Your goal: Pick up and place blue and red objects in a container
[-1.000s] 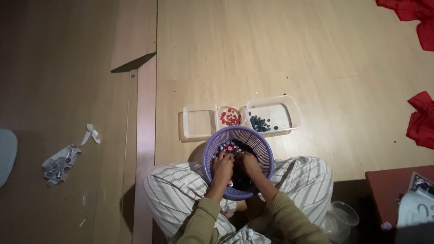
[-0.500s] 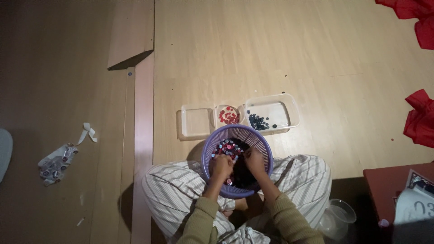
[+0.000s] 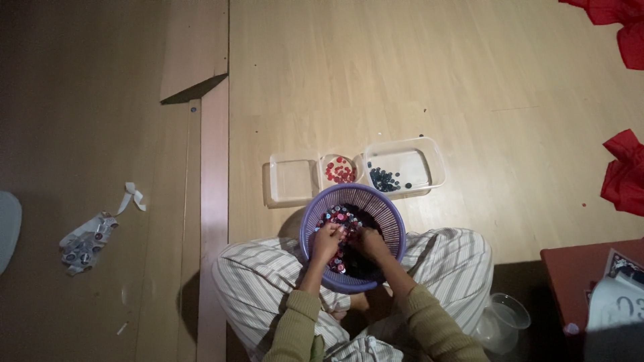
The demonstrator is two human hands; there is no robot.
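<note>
Two hands were inside one round purple plastic basket (image 3: 353, 236) with slotted walls, which sat between the knees of a person in striped trousers on the pale wooden floor (image 3: 429, 74). The basket held a heap of small round caps (image 3: 342, 218), red, white and dark, too many and too small to count. The left hand (image 3: 327, 240) lay on the heap with its fingers curled down among the caps; whether it pinched one, I could not tell. The right hand (image 3: 369, 243) lay just beside it, fingers also bent into the heap, its grip hidden as well.

Three clear plastic containers stood in a row on the floor, just beyond the basket's far rim. One square container (image 3: 292, 179) at the left looked bare. One small round container (image 3: 340, 169) in the middle held red caps. One larger rectangular container (image 3: 405, 166) at the right held dark blue caps.

One crumpled plastic wrapper (image 3: 86, 236) with a white strip lay on the darker floor far to the left. Two pieces of red cloth (image 3: 624, 171) lay at the right edge of the floor. One clear round tub (image 3: 502, 322) stood by the right knee.
</note>
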